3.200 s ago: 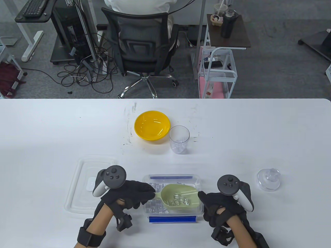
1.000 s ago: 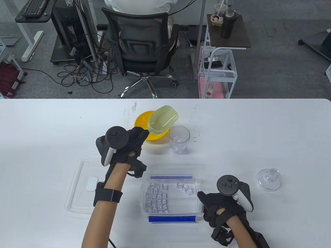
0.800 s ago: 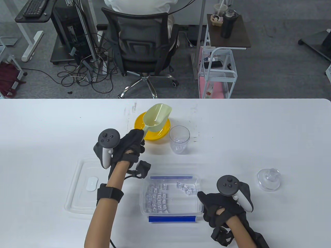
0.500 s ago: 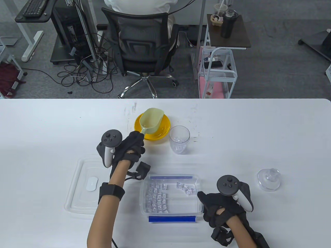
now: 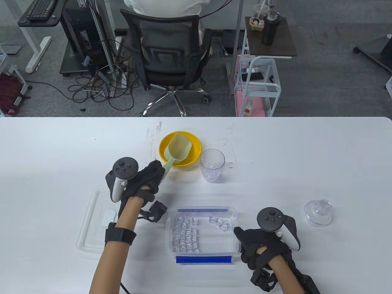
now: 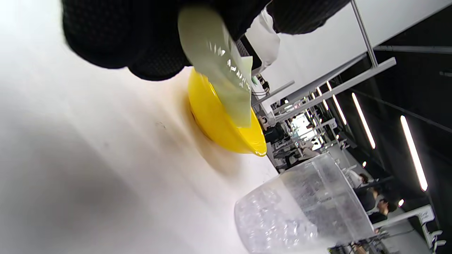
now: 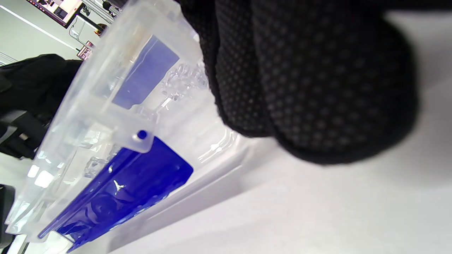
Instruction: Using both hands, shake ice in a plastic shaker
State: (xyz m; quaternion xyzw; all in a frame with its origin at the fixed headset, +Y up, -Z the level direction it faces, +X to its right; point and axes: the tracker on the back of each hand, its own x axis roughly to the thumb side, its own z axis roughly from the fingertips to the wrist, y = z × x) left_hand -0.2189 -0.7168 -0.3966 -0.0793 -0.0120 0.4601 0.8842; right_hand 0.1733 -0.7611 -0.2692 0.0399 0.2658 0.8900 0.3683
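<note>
My left hand grips the handle of a pale green scoop. The scoop's empty bowl lies in the yellow bowl, also seen in the left wrist view. The clear plastic shaker cup stands upright just right of the yellow bowl with ice cubes in its bottom; the left wrist view shows it too. The shaker's clear lid sits at the right. My right hand rests against the right end of the clear ice box, which holds several ice cubes.
The ice box's clear lid lies flat left of the box, under my left forearm. The box has blue latches front and back. The table's far edge runs just behind the yellow bowl.
My left hand scooped ice from the box, carried it up by the cup, and has now lowered the empty scoop into the yellow bowl while drawing back left. The cup holds more ice. My right hand stayed put.
</note>
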